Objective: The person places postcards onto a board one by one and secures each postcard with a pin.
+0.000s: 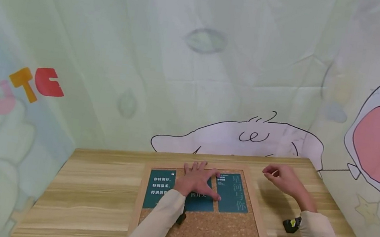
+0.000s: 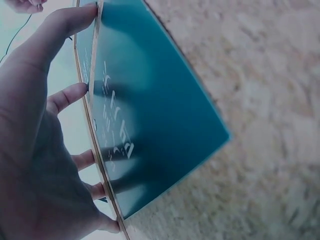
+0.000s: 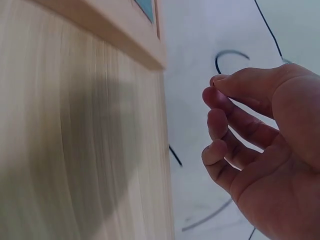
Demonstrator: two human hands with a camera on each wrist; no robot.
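Observation:
My left hand (image 1: 196,180) spreads its fingers over the middle teal card (image 1: 201,204), which has white writing and lies on a wood-framed cork board (image 1: 218,231). In the left wrist view, the thumb and fingertips of the left hand (image 2: 30,125) rest along the card. On either side lie a left teal card (image 1: 160,183) and a right teal card (image 1: 232,193). My right hand (image 1: 285,180) hovers beyond the frame's right side. In the right wrist view, the right hand (image 3: 270,145) has curled fingers, thumb tip against forefinger; nothing shows between them.
The board lies on a light wooden table (image 1: 99,191). Behind the table hangs a printed cloth (image 1: 193,94) with cartoon drawings and letters. A small black device (image 1: 291,225) sits at the right wrist.

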